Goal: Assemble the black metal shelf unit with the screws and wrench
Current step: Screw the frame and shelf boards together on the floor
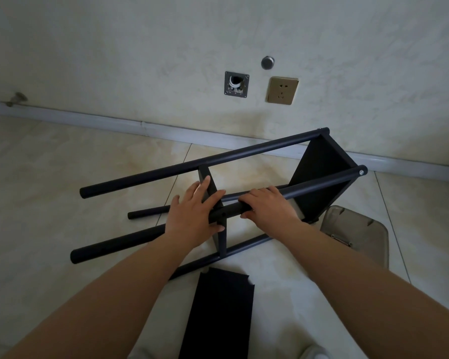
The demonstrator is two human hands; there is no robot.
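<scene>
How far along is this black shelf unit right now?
Partly built. Done: end panel screwed between the poles; a screw head shows. In hand: left hand steadies the middle panel, right hand grips the near pole. Left: loose panel on the floor.

— What's lying on the floor [49, 161] there?

— I'm looking at pale tiles. The shelf unit [244, 193] is lying on its side on them, a loose black panel [218, 314] is sitting nearer me, and a translucent tray [358, 231] is resting just right.
</scene>
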